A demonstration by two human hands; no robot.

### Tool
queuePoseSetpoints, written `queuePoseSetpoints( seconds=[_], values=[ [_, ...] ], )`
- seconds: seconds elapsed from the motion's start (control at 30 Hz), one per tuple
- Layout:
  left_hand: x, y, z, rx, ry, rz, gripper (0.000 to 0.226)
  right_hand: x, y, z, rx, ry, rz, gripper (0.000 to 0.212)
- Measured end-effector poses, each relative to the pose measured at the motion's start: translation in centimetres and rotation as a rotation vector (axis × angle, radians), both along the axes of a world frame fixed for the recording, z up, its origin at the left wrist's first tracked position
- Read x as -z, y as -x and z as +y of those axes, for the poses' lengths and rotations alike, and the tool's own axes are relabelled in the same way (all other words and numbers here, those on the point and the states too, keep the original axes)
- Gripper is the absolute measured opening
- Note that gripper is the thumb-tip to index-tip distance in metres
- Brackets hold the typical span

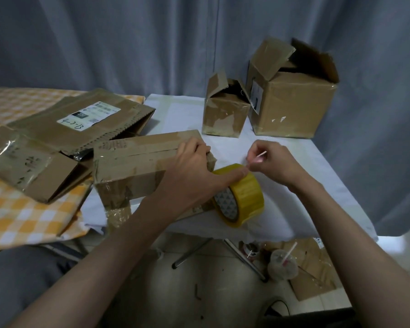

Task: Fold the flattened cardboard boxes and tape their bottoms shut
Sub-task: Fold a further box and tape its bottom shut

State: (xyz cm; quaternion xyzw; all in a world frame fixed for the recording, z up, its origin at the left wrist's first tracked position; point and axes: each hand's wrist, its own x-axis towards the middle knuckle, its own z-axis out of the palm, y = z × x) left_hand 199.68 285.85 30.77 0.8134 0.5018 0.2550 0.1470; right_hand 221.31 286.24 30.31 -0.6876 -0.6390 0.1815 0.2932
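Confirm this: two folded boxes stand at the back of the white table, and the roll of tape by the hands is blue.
Wrong on the colour. The head view shows the roll of tape is yellow. Two folded boxes do stand at the back of the white table.

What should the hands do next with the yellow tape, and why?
Probably pull the strip out longer. The right hand pinches the tape's free end just off the yellow tape roll, while the left hand presses on the folded cardboard box with its thumb on the roll. The pulled-out strip looks too short to cover the box's seam.
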Motion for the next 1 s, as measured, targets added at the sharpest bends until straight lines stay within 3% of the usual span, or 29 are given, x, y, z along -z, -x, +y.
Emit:
queuePoseSetpoints(
  seconds=[0.17,0.27,0.33,0.4,0.6,1.0],
  values=[
    [0.1,0.0,0.0,0.010,-0.003,0.008,0.113,1.3,0.3,0.0,0.051,0.082,-0.151,0.007],
    [0.1,0.0,0.0,-0.001,-0.001,0.008,0.105,-0.1,1.6,-0.7,0.129,0.127,0.158,0.026],
    [0.1,-0.1,-0.1,-0.007,0.006,0.022,0.103,-1.5,3.0,-1.3,0.129,0.275,0.399,0.044],
    [0.1,-0.2,-0.1,-0.010,0.000,0.043,0.103,-2.4,4.0,-1.6,0.096,0.430,0.500,0.050],
    [-0.1,-0.2,-0.1,-0.018,-0.025,0.040,0.102,-2.8,4.8,-1.9,0.086,0.523,0.605,0.037],
    [-0.5,0.1,-0.1,0.009,-0.058,0.045,0.096,-3.7,6.0,-3.2,0.143,0.456,0.784,0.024]
  ],
)
